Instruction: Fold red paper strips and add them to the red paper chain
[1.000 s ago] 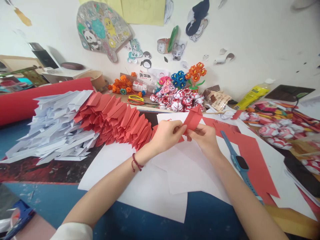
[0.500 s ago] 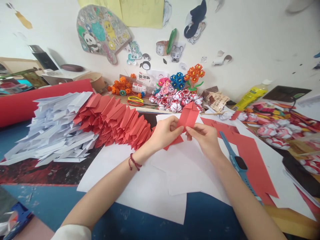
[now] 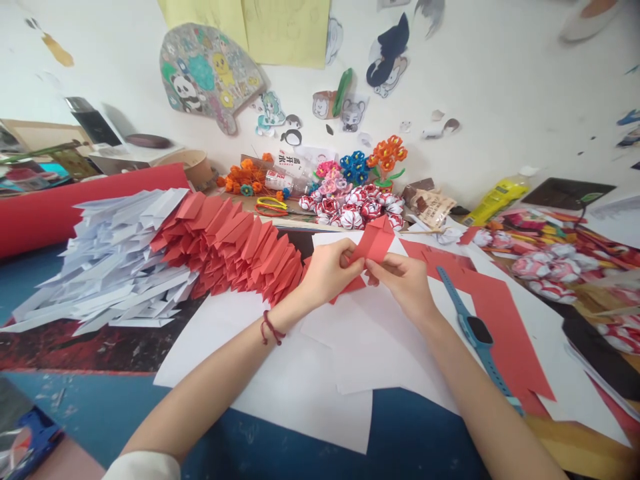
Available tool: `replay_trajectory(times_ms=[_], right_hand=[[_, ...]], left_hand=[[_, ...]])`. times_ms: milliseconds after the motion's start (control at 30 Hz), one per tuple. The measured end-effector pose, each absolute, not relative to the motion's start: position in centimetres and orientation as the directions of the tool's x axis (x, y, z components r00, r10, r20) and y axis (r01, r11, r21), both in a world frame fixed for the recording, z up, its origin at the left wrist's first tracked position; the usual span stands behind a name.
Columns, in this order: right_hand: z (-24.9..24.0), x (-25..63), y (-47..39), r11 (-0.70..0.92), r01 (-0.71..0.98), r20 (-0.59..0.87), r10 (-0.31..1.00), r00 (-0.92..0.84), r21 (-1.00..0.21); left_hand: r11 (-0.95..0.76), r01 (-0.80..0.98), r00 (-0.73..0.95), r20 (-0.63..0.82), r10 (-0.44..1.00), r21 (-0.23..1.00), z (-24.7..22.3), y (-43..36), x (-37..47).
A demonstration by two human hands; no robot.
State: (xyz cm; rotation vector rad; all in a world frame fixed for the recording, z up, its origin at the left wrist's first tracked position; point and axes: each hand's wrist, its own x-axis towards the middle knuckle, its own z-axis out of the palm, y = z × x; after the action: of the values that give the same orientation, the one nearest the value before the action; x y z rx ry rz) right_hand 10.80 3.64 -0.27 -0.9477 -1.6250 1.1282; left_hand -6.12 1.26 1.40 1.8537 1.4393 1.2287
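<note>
A small piece of red paper (image 3: 376, 239), folded to a point at its top, is held upright between both hands. My left hand (image 3: 330, 268) pinches its lower left side between thumb and fingers. At the lower right edge, my right hand (image 3: 404, 280) grips it the same way, the two thumbs nearly meeting. Beneath the hands lie white paper sheets (image 3: 280, 380), with some red paper (image 3: 356, 285) partly hidden behind the left hand. Left of the hands spreads a long row of folded red paper pieces (image 3: 235, 247).
A heap of folded white paper pieces (image 3: 115, 260) lies at the left, before a red roll (image 3: 90, 207). Red-and-white paper balls (image 3: 353, 217) and scissors (image 3: 271, 203) are at the back. A blue watch (image 3: 477, 330) rests on the right beside red sheets (image 3: 510, 327).
The red paper's top has tipped slightly lower and it looks shorter, while both hands keep their pinch. The whole view has shifted a little.
</note>
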Motion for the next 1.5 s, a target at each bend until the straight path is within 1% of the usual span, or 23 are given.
replay_trajectory(times_ms=[333,767,933,1100,1200,1300,1500], right_hand=[[0.02,10.74,3.44,0.276,0.085,0.24,0.925,-0.295,-0.957],[-0.18,10.75,3.57,0.271,0.106,0.231,0.928,-0.291,-0.957],[-0.15,10.83,3.62,0.276,0.087,0.24,0.924,-0.298,-0.957],[-0.03,10.8,3.58,0.275,0.09,0.235,0.922,-0.309,-0.957],[-0.04,10.82,3.6,0.272,0.086,0.231,0.918,-0.322,-0.959],[-0.18,10.91,3.63,0.28,0.089,0.235,0.911,-0.339,-0.956],[-0.27,10.93,3.69,0.272,0.109,0.221,0.914,-0.34,-0.956]], left_hand=[[-0.346,0.456,0.035,0.372,0.928,0.82,1.05,1.41,-6.22],[-0.357,0.484,0.021,0.397,0.918,0.799,1.0,1.31,-6.15],[-0.342,0.483,0.034,0.373,0.927,0.806,1.25,1.17,-6.13],[-0.299,0.466,0.069,0.303,0.951,0.833,1.38,1.4,-6.34],[-0.326,0.435,0.103,0.314,0.944,0.839,1.27,1.54,-6.47],[-0.353,0.449,0.117,0.338,0.934,0.821,1.13,1.58,-6.54],[-0.402,0.558,0.115,0.412,0.904,0.726,0.83,1.64,-6.55]])
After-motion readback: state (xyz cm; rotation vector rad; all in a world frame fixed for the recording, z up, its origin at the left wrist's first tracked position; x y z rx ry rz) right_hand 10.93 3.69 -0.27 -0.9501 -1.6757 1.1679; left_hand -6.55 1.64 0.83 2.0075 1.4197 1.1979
